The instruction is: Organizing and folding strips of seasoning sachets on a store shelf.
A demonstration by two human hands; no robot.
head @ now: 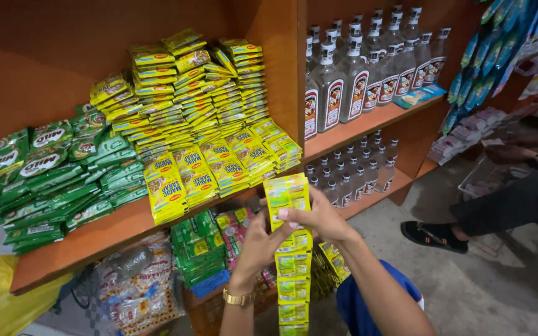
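Both clenched on a hanging strip of yellow-green sachets [292, 249] at lower centre of the frame: left hand [258, 244] pinching its left edge, right hand [319, 219] gripping the top. Just behind, toward upper left, an orange shelf [94, 239] stacked with yellow sachet piles [200, 118] and green packets [57, 177]. Glass bottles [368, 68] at upper right.

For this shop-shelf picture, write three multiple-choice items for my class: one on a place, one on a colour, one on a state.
1. Where do the clear bottles stand?
A. On the floor
B. On the right-hand shelves
C. In a basket

2. What colour are the sachets stacked at the shelf's left end?
A. Green
B. Red
C. White

3. How is the strip of yellow-green sachets held?
A. Lying flat on the shelf
B. Rolled in one fist
C. Hanging down from both hands

Answers: 1 B, they fill the two right shelves. 2 A, the packs are green. 3 C, the left hand and right hand pinch its top.
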